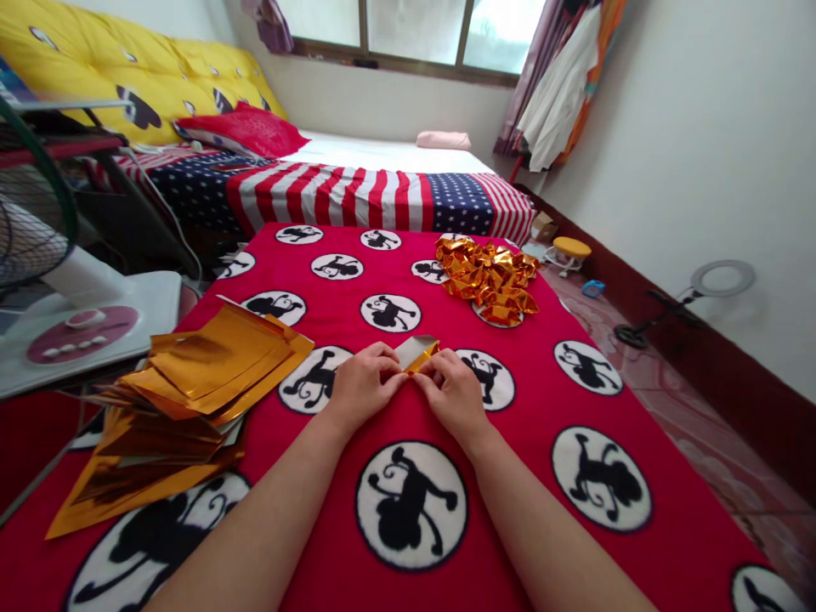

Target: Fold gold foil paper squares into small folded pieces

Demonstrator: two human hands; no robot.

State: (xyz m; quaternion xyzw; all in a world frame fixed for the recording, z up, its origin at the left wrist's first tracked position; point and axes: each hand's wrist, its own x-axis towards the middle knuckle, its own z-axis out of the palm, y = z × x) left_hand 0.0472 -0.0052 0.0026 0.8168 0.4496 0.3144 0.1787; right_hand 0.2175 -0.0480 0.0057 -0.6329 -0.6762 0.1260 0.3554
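Observation:
Between my two hands is a sheet of gold foil paper (422,352), partly folded, its pale back showing on the upper left and gold on the right. My left hand (371,382) pinches its near left edge with thumb and fingers. On the near right edge, my right hand (451,393) has its thumb and fingers closed too, and the two thumbs almost meet. My fingers cover part of the paper. To the left lies a loose stack of flat gold foil sheets (223,361). A heap of folded gold foil ingots (490,272) rests at the far right.
A red cloth with monkey-print circles covers the table (510,476). A fan (95,314) stands by the left edge. Beyond the table is a bed (357,200) with a red pillow (246,132). A yellow stool (569,251) and a ring light (720,279) stand on the right.

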